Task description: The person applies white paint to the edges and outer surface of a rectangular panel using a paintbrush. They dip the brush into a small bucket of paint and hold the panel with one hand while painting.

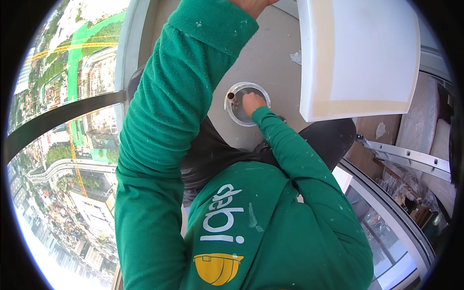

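Note:
My right hand (pixel 253 103) reaches down into a round bucket (pixel 246 124) with a pale, translucent rim, on the floor between my legs. Its fingers are curled closed, and what they hold is hidden below the hand. Beside it, at the bucket's left rim, is a round dark-brown end (pixel 231 95) of something whose kind I cannot make out. High at the upper edge, my left hand (pixel 253 4) is cut off by the frame; only the part near the wrist shows, past a green sleeve. Its fingers are out of sight.
A large white boxy panel (pixel 372 58) edged with beige tape juts in at upper right. Windows (pixel 63 159) overlooking a city line the left. At right lie a metal ladder (pixel 411 157) and plastic-wrapped material (pixel 406 186). A crumpled scrap (pixel 296 57) lies on the floor.

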Tool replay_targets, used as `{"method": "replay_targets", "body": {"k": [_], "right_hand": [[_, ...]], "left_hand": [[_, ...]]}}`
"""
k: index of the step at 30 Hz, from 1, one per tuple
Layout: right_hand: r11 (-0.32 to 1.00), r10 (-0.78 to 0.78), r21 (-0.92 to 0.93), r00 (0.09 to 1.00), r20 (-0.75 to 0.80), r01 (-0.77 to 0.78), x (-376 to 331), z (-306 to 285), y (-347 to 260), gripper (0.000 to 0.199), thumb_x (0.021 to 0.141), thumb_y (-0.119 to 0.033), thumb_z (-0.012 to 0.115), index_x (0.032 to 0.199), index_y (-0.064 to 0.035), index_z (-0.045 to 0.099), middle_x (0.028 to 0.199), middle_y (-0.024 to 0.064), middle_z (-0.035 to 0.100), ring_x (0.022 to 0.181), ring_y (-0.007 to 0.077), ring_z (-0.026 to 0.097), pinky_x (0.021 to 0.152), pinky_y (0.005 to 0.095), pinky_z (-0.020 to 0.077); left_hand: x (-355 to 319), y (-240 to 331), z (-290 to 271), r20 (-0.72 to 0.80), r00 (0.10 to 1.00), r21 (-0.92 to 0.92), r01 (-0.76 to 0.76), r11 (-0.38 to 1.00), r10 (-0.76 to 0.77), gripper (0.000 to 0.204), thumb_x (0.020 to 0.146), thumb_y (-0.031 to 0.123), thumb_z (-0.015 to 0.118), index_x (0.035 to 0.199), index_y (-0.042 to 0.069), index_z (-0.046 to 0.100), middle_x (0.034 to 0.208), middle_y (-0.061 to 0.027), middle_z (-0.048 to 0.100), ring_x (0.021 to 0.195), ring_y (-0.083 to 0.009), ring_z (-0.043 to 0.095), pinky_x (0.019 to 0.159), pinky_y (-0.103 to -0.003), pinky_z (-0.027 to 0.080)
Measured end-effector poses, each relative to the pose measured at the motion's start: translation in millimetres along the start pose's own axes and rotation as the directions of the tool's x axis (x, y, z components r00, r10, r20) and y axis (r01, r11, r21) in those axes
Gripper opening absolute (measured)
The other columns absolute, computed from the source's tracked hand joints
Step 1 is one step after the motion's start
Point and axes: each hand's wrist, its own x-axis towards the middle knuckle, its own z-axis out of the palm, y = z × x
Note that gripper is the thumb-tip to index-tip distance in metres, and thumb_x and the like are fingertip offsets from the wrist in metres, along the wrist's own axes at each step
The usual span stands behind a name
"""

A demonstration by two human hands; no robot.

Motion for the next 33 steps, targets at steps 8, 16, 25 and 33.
{"method": "replay_targets", "body": {"k": [8, 16, 25, 33], "right_hand": [[1.0, -0.001, 0.029, 0.999, -0.038, 0.002, 16, 8, 8, 0.021, 0.094, -0.009, 0.059, 0.096, 0.0001, 0.078, 0.103, 0.0274, 0.075, 0.097, 0.0432, 0.075, 0.086, 0.0519, 0.0617], [1.0, 0.022, 0.006, 0.999, -0.035, -0.021, 21, 10, 8, 0.018, 0.092, -0.011, 0.064, 0.094, -0.0018, 0.08, 0.101, 0.0263, 0.076, 0.096, 0.0419, 0.076, 0.086, 0.0523, 0.0621], [0.974, 0.109, 0.218, 0.978, -0.181, -0.068, -57, -56, 22, 0.025, 0.09, -0.007, 0.062, 0.107, -0.0035, 0.08, 0.103, 0.0272, 0.075, 0.1, 0.0431, 0.074, 0.093, 0.0505, 0.0578], [0.95, 0.144, 0.294, 0.981, -0.13, -0.1, -129, -80, 55, 0.026, 0.092, -0.01, 0.066, 0.113, -0.0077, 0.08, 0.102, 0.0243, 0.075, 0.098, 0.0418, 0.072, 0.091, 0.0497, 0.0566]], "left_hand": [[6, -7, 1, 0.024, 1.0, 0.017, -0.019, 1.0, 0.019, 0.042, 0.094, 0.012, 0.072, 0.124, -0.013, 0.056, 0.113, -0.0214, 0.065, 0.107, -0.0303, 0.067, 0.101, -0.037, 0.055], [-7, -6, 11, -0.034, 0.999, 0.107, 0.005, 0.994, -0.001, 0.053, 0.094, 0.014, 0.073, 0.131, -0.018, 0.051, 0.12, -0.0273, 0.062, 0.111, -0.0345, 0.065, 0.105, -0.039, 0.052], [-4, -12, 17, -0.043, 0.999, 0.12, -0.005, 0.993, 0.01, 0.058, 0.092, 0.013, 0.074, 0.134, -0.019, 0.047, 0.121, -0.0285, 0.061, 0.119, -0.0354, 0.063, 0.106, -0.039, 0.053], [10, -18, 7, 0.006, 0.998, 0.117, 0.057, 0.992, -0.058, 0.051, 0.092, 0.011, 0.073, 0.13, -0.015, 0.051, 0.116, -0.0244, 0.064, 0.106, -0.031, 0.07, 0.098, -0.037, 0.06]]}}
